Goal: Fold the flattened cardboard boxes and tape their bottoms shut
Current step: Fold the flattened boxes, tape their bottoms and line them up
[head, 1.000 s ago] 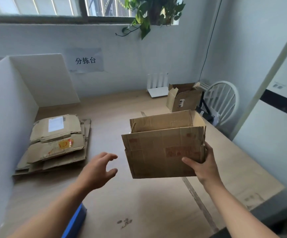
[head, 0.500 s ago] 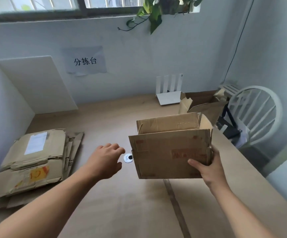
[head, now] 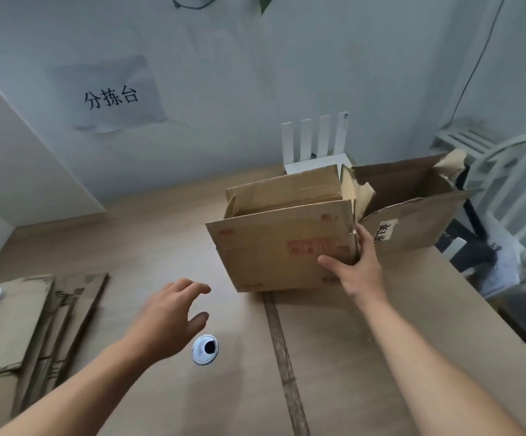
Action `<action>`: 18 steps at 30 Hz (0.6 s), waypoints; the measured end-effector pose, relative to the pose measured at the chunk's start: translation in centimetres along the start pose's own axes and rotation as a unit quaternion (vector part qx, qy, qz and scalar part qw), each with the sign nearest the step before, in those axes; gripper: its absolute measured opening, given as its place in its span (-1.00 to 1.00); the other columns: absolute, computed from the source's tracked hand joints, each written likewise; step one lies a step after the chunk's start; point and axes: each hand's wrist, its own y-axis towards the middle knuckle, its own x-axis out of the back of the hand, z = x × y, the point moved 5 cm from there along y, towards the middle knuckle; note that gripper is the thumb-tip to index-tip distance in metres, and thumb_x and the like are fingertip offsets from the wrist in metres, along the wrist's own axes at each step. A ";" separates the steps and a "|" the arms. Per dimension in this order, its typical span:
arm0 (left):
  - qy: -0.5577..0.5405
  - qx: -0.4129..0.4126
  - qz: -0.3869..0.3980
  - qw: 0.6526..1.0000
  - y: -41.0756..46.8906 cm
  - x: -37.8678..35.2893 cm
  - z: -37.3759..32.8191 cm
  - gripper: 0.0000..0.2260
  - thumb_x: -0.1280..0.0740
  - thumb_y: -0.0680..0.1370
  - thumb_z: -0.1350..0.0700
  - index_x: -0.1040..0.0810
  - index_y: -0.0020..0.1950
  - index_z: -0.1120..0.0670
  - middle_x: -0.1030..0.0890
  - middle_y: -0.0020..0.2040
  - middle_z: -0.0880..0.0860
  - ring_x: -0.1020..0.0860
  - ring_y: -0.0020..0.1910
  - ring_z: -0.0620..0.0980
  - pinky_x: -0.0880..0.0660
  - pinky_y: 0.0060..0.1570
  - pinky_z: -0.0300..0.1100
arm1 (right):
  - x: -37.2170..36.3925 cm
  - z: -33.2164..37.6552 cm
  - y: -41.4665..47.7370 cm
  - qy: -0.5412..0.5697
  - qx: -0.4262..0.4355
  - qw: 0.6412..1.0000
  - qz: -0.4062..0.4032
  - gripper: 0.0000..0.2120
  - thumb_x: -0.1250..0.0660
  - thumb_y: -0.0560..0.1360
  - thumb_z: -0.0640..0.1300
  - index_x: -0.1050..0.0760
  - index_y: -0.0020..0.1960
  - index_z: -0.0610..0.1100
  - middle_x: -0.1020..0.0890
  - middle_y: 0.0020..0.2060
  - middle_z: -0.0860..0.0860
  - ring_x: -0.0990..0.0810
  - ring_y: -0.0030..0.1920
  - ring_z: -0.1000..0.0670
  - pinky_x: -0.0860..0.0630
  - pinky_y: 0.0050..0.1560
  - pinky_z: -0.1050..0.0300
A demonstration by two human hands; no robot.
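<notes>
Right hand (head: 357, 272) grips box (head: 282, 243) at its corner, setting it upright beside finished box (head: 413, 212). Left hand (head: 170, 313) loose, empty, over table (head: 148, 240), probably for next flat (head: 10, 316).

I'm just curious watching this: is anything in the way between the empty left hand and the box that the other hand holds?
Nothing visible. Only bare table lies between the left hand and the box, which the right hand grips at its right corner.

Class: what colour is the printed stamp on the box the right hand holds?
Red stamp on the brown box, clearest in the head view.
</notes>
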 end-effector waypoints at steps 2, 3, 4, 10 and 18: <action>-0.015 0.004 0.007 1.000 0.8 -1.1 0.2 -0.64 -0.36 0.56 -0.02 -0.48 0.36 -0.10 -0.48 0.28 -0.16 -0.44 0.26 -0.06 -0.42 0.22 -0.11 | 0.0 -0.9 1.6 -0.012 0.007 1.000 -0.007 -0.12 -0.67 0.24 -0.05 -0.30 0.43 0.26 -0.58 0.21 0.15 -0.53 0.25 0.08 -0.45 0.33 0.11; -0.020 0.005 0.014 1.000 1.1 -1.7 0.2 -0.64 -0.36 0.56 -0.03 -0.49 0.35 -0.10 -0.48 0.28 -0.17 -0.44 0.25 -0.07 -0.42 0.22 -0.10 | 0.0 -1.3 2.3 -0.017 0.009 1.000 -0.012 -0.12 -0.66 0.26 -0.06 -0.30 0.45 0.22 -0.57 0.21 0.15 -0.52 0.24 0.09 -0.43 0.32 0.15; -0.025 0.006 0.021 0.999 1.4 -2.2 0.1 -0.64 -0.34 0.55 -0.05 -0.49 0.35 -0.10 -0.49 0.27 -0.17 -0.44 0.25 -0.07 -0.42 0.22 -0.10 | 0.0 -1.7 2.9 -0.025 0.009 1.000 -0.013 -0.12 -0.65 0.28 -0.06 -0.29 0.47 0.20 -0.57 0.21 0.15 -0.52 0.23 0.10 -0.41 0.32 0.17; -0.043 0.004 0.048 0.998 2.2 -4.1 -0.8 -0.60 -0.30 0.52 -0.13 -0.51 0.34 -0.09 -0.49 0.23 -0.19 -0.44 0.23 -0.10 -0.40 0.20 -0.16 | -0.6 -3.3 4.9 -0.131 0.011 0.990 -0.057 -0.17 -0.62 0.31 -0.03 -0.34 0.49 0.01 -0.55 0.30 -0.03 -0.52 0.29 -0.04 -0.41 0.37 0.00; -0.050 0.010 0.073 0.996 1.5 -4.8 -1.4 -0.31 -0.02 0.34 -0.37 -0.51 0.34 -0.11 -0.49 0.23 -0.18 -0.43 0.25 -0.11 -0.36 0.22 -0.21 | -0.7 -3.5 4.9 -0.137 -0.073 0.973 -0.170 -0.35 -0.56 0.40 -0.10 -0.35 0.37 -0.23 -0.45 0.28 -0.22 -0.46 0.27 -0.24 -0.37 0.16 -0.02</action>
